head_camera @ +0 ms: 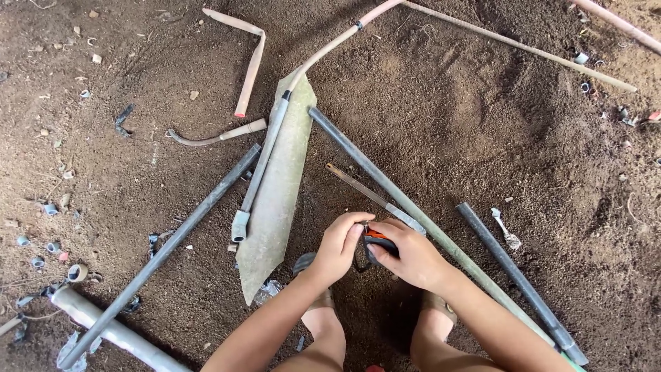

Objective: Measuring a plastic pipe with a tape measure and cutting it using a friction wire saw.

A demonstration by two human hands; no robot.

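A floor of loose brown dirt (482, 124) is seen from above, strewn with pipes and offcuts. The longest grey pipe (385, 186) is laid on a diagonal from upper centre down toward the lower right, passing just beside the right hand. A second dark pipe (165, 251) is slanted the other way, from centre toward the lower left, and a shorter black pipe (516, 275) is set parallel to the first, farther right. A pointed grey sheet offcut (279, 193) is spread between the two long pipes, with a thin conduit (265, 158) laid along it. Small pipe rings (41, 241) are scattered at the left.

A hacksaw (375, 200) is held at the centre: its thin blade is stretched away from the body toward the upper left, almost parallel to the long grey pipe and close beside it, apart from it as far as can be told. Its black and orange handle (377, 242) is found at the near end, between both hands. The right hand (413, 258) is wrapped around the handle. The left hand (339, 244) is curled, its fingertips pinched at the handle's front where the blade joins. Both hands are equally near; the blade's far tip is rested on or just above the dirt.
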